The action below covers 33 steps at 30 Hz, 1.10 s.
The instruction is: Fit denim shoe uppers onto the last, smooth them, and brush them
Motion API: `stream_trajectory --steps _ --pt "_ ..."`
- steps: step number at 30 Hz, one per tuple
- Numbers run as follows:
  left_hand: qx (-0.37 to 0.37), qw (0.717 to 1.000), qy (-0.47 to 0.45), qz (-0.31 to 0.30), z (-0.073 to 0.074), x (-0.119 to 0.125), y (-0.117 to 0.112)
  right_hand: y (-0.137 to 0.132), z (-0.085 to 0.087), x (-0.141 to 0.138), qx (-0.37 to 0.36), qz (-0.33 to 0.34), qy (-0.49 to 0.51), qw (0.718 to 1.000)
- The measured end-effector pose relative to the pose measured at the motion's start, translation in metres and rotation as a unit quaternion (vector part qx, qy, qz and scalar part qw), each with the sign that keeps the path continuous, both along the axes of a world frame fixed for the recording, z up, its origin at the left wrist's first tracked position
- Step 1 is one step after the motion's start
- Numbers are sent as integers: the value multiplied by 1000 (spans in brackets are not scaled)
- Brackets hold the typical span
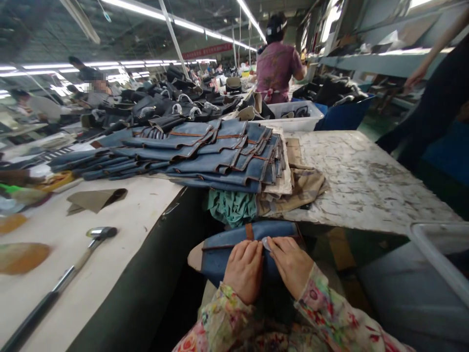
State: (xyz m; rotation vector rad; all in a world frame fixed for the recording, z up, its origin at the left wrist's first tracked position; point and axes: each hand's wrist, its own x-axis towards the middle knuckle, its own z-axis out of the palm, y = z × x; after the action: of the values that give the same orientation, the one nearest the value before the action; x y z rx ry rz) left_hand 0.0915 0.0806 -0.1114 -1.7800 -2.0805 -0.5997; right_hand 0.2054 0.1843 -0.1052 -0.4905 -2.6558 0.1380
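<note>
A blue leather-like bag piece (216,244) with brown trim and a brown strap lies in front of my body, a pale pointed end at its left. My left hand (244,269) rests on it, fingers together and bent over its surface, gripping it. Beside it, my right hand (293,264) pinches a small whitish object (266,243) against the blue piece; its kind is too small to tell. The two hands nearly touch at the fingertips. Both palms are hidden from view.
A stack of blue panels (227,156) lies ahead, with green cloth (232,208) below it. On the left table are a hammer (78,264) and an olive-brown piece (95,199). A grey bin (410,274) stands at right. A co-worker (276,68) is beyond.
</note>
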Motion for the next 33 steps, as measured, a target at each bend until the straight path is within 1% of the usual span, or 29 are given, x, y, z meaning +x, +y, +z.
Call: stream_trajectory --steps 3,6,12,16,20,22,26,29,31,33 --pt "2 1000 5 19 0 -7 -11 -6 2 -12 -1 21 -10 1000" --pt "-2 1000 7 27 1 -10 -22 -6 5 -18 -18 39 -30 999" --pt "-21 998 55 33 -2 -5 -38 6 7 -11 -49 67 -43 996" --pt "-16 997 57 49 -1 -3 -43 7 6 -6 -55 84 -42 994" --pt "-6 997 36 66 2 -4 -42 5 7 -4 -69 102 -29 992" --pt "-11 997 23 72 5 -6 -39 7 8 -6 -79 115 -37 990" --pt "-27 995 -8 91 9 -8 -32 14 15 -13 -97 115 -66 986" --pt "-56 992 -45 105 13 -8 -25 17 21 -19 -76 132 -108 982" --pt "-69 991 -55 103 15 -7 -21 16 25 -22 -48 128 -131 982" --pt "-63 993 -47 91 16 -7 -18 13 28 -23 -23 117 -146 982"
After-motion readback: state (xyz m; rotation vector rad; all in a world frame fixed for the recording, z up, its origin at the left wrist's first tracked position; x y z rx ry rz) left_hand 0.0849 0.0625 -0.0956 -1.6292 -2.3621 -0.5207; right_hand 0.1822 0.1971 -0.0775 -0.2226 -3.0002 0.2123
